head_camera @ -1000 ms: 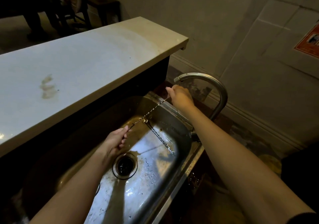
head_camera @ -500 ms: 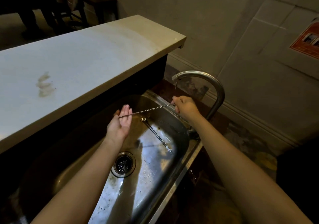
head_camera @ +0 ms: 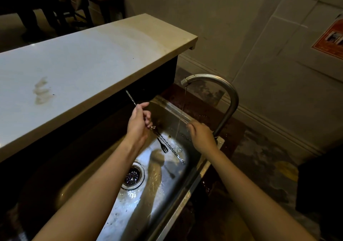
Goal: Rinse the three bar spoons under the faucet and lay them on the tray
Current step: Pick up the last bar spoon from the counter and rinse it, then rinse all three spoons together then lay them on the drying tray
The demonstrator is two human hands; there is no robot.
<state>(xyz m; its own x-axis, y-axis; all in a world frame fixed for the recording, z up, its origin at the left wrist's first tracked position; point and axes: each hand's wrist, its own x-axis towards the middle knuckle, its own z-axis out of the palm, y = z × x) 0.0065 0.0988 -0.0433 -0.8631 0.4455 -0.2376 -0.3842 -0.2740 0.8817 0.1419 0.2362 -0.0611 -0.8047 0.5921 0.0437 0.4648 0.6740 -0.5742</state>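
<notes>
My left hand (head_camera: 139, 123) is shut on a twisted-stem bar spoon (head_camera: 130, 97) over the steel sink (head_camera: 146, 209). One end of this spoon points up and left under the counter edge, and its forked end (head_camera: 164, 148) hangs down. A second bar spoon (head_camera: 172, 150) lies on the sink floor beside it. A thin stream of water (head_camera: 181, 114) falls from the curved faucet (head_camera: 230, 95). My right hand (head_camera: 201, 135) hovers just right of the stream with its fingers curled; whether it holds anything is unclear. No third spoon and no tray are in view.
A pale stone counter (head_camera: 83, 68) overhangs the sink's far left side. The drain (head_camera: 133, 175) sits in the middle of the basin. A tiled wall with an orange notice (head_camera: 330, 40) lies to the right, and dark furniture (head_camera: 55, 4) stands behind the counter.
The spoon was held level between both hands under the faucet. Now my right hand has let go and my left hand holds it alone, tilted steeply, moved left of the stream.
</notes>
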